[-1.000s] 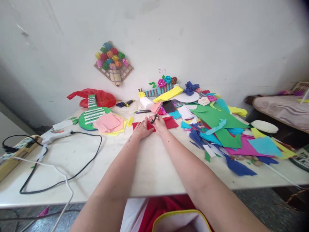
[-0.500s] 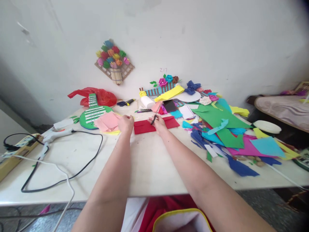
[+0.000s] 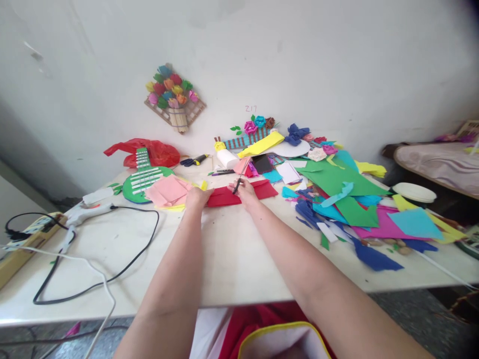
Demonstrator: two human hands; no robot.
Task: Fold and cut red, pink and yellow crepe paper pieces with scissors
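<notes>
A folded strip of red paper (image 3: 223, 197) lies across the middle of the white table. My left hand (image 3: 198, 197) is at its left end, fingers closed on the edge. Over the strip's middle, my right hand (image 3: 245, 190) is closed around scissors (image 3: 237, 185) with black handles, blades pointing away from me. The fingers of this hand rest close to the paper; whether they press on it I cannot tell. Just left of my left hand is a stack of pink paper pieces (image 3: 168, 190), lying partly on a green guitar-shaped craft (image 3: 149, 180).
A glue gun (image 3: 84, 214) with a looping black cord lies at left beside a power strip (image 3: 30, 239). Coloured paper scraps (image 3: 344, 209) cover the right side. Pliers (image 3: 194, 160), pens (image 3: 223, 172), a dark phone-like slab (image 3: 264, 164) and a red plastic bag (image 3: 157, 152) lie farther back.
My left hand has moved slightly right and onto the left end of the red paper. My right hand with the scissors has stayed almost where it was.
</notes>
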